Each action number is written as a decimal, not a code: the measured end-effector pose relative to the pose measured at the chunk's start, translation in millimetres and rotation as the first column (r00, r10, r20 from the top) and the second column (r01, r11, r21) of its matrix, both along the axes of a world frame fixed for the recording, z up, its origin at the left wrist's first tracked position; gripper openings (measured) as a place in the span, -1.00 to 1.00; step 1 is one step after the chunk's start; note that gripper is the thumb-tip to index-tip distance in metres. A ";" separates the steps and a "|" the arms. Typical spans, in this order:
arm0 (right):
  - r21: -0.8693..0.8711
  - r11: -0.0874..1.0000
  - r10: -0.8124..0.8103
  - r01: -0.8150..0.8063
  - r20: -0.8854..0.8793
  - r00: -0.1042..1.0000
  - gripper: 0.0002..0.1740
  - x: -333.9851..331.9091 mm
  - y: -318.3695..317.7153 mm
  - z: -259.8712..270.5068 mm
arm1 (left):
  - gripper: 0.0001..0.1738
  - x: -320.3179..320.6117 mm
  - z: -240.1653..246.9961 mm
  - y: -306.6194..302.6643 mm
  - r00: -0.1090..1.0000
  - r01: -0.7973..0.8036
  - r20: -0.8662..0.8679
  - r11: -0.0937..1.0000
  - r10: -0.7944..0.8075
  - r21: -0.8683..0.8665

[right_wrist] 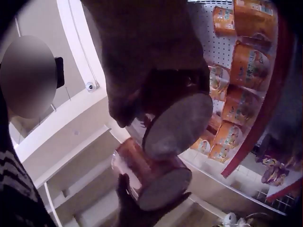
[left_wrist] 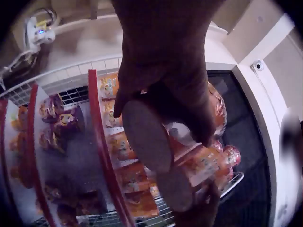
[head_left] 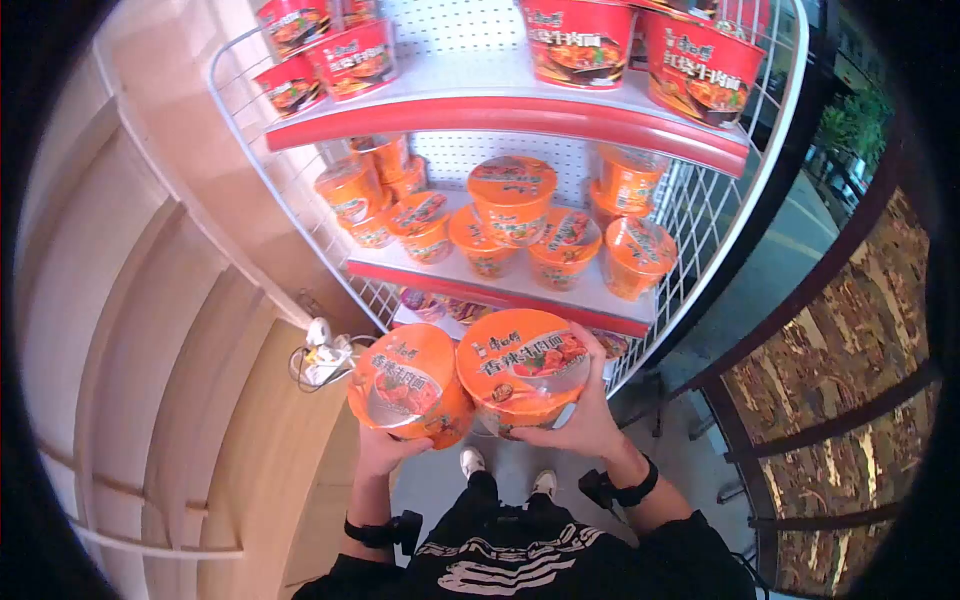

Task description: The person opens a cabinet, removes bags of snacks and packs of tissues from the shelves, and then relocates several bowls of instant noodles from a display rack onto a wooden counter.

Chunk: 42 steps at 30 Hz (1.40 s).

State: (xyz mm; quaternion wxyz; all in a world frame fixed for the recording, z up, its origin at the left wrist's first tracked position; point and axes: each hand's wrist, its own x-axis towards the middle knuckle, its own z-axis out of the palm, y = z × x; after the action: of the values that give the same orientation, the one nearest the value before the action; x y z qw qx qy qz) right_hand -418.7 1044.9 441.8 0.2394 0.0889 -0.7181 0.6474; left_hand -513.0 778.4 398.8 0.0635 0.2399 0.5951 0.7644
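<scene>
Two orange noodle tubs are held side by side in front of the shelves. My left hand [head_left: 388, 450] grips the left tub [head_left: 408, 378] at its lower side; the thumb shows below it, the other fingers are hidden in the head view. Around the right side of the other tub [head_left: 525, 362] curls my right hand [head_left: 588, 415]. In the left wrist view the left hand [left_wrist: 165, 66] spans its tub, whose pale round base [left_wrist: 147, 135] shows. From the right wrist, the right hand [right_wrist: 147, 47] holds its tub above the left hand's tub [right_wrist: 163, 187].
A wire-sided rack has a middle shelf [head_left: 500, 285] of orange tubs, one stacked on others, and an upper shelf [head_left: 500, 115] of red tubs. Purple packets [left_wrist: 68, 122] lie lower down. Curved wooden shelving [head_left: 150, 300] stands left, with a white cabled device [head_left: 325, 362]; a patterned panel [head_left: 830, 400] stands right.
</scene>
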 end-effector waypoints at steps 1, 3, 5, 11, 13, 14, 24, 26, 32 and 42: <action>-0.002 1.000 0.024 -0.024 0.001 1.000 0.30 1.2 -0.8 1.9 | 0.12 4.6 -1.3 -6.6 1.000 -0.024 0.001 1.000 0.024 -0.002; 0.104 0.986 -0.129 0.130 -0.014 0.991 0.26 6.2 -5.5 7.6 | 0.09 18.3 -7.5 -20.8 1.000 -0.020 -0.005 0.974 0.020 -0.225; 0.111 0.980 -0.159 0.166 -0.063 0.985 0.25 6.5 -20.3 17.5 | 0.10 38.7 2.6 -22.4 1.000 0.002 0.024 0.980 0.003 -0.201; 0.168 0.974 0.187 -0.155 -0.194 0.963 0.29 12.6 -105.8 35.5 | 0.07 69.6 -8.3 -44.6 0.994 -0.037 -0.108 0.971 0.011 -0.236; 0.321 0.940 0.170 -0.112 -0.159 0.972 0.28 15.5 -136.2 35.6 | 0.13 75.5 -29.0 -69.9 0.998 0.008 -0.063 0.939 -0.031 -0.345; 0.286 0.943 0.218 -0.168 -0.150 0.964 0.28 15.3 -151.2 33.6 | 0.15 79.2 -36.7 -82.9 0.995 -0.016 -0.096 0.911 -0.026 -0.412; 0.303 0.899 0.347 -0.315 -0.056 0.936 0.47 39.0 -269.6 13.0 | -0.18 142.8 -39.8 -193.1 0.986 -0.146 0.036 0.952 0.161 -0.270; 0.267 0.901 0.370 -0.342 -0.062 0.927 0.46 40.0 -280.4 13.4 | -0.23 147.5 -38.1 -204.2 0.984 -0.170 0.019 0.954 0.180 -0.245; 0.164 0.907 0.406 -0.388 -0.094 0.909 0.48 35.0 -302.4 11.3 | -0.28 147.7 -17.4 -225.9 0.995 -0.098 -0.044 0.966 0.090 -0.241; 0.213 0.873 0.474 -0.439 -0.156 0.867 0.43 11.1 -296.2 34.3 | -0.29 123.7 9.8 -216.6 0.976 -0.174 -0.176 0.950 0.130 -0.261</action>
State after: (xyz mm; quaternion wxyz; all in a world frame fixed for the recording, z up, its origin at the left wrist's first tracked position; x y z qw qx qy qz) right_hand -407.6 748.7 476.0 0.1424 0.3423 -0.7009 0.6093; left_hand -389.3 561.8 408.6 -0.0099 0.2413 0.7153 0.6558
